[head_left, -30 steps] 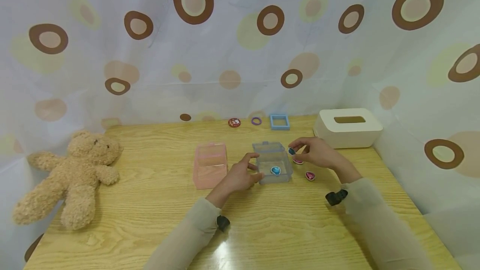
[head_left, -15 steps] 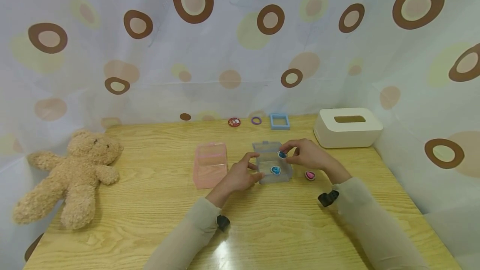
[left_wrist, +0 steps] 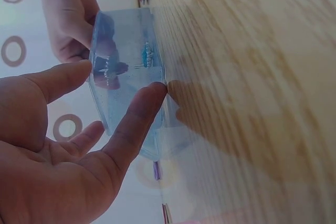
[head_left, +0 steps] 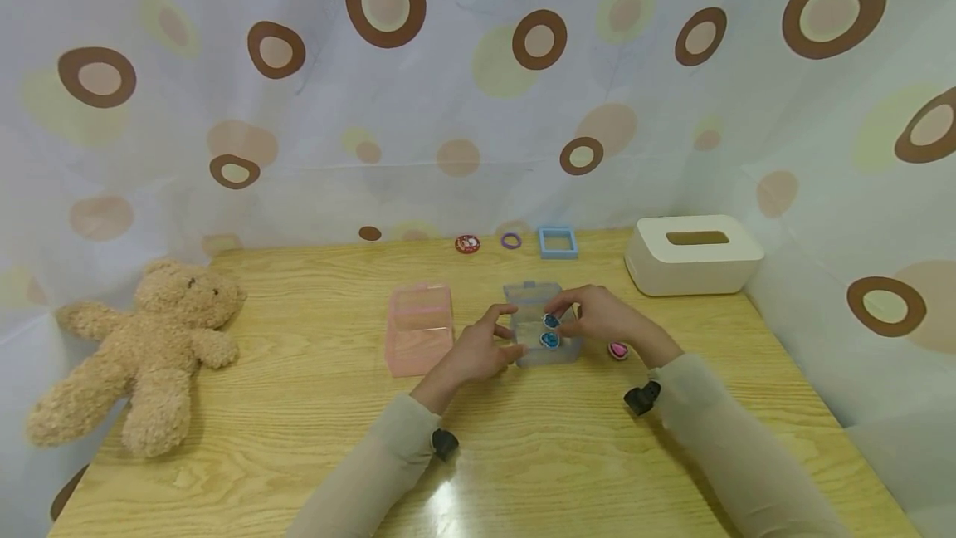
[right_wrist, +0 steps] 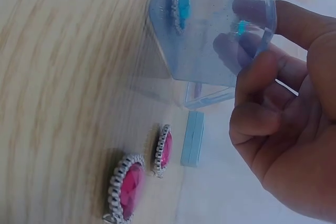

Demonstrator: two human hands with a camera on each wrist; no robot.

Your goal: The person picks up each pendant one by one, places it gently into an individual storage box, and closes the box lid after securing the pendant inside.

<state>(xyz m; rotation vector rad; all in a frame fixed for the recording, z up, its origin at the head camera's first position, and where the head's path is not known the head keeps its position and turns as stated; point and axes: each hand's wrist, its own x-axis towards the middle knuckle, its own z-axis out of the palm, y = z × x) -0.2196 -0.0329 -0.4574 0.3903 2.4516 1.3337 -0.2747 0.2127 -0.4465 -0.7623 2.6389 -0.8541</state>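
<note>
My left hand (head_left: 478, 349) rests with outstretched fingers against the left side of a clear bluish plastic box (head_left: 548, 359), whose lid stands open at the back. In the left wrist view, one fingertip (left_wrist: 153, 90) touches the wall near the table and another is at the rim. My right hand (head_left: 607, 315) reaches over the right rim and pinches a blue gem pendant (head_left: 551, 321) inside the box. Below it lies a second blue gem pendant (head_left: 549, 340) with a silver beaded border. Two pink gem pendants (right_wrist: 131, 188) show on the table in the right wrist view.
A pink translucent case (head_left: 420, 330) lies left of the box. Behind are a red round badge (head_left: 467, 244), a purple ring (head_left: 511, 241) and a light blue square frame (head_left: 558, 254). A white tissue box (head_left: 695, 272) stands back right, a teddy bear (head_left: 160, 347) far left.
My right hand has carried the blue pendant leftward from beside the box, over the rim and down into it. The left hand has stayed at the box's left side.
</note>
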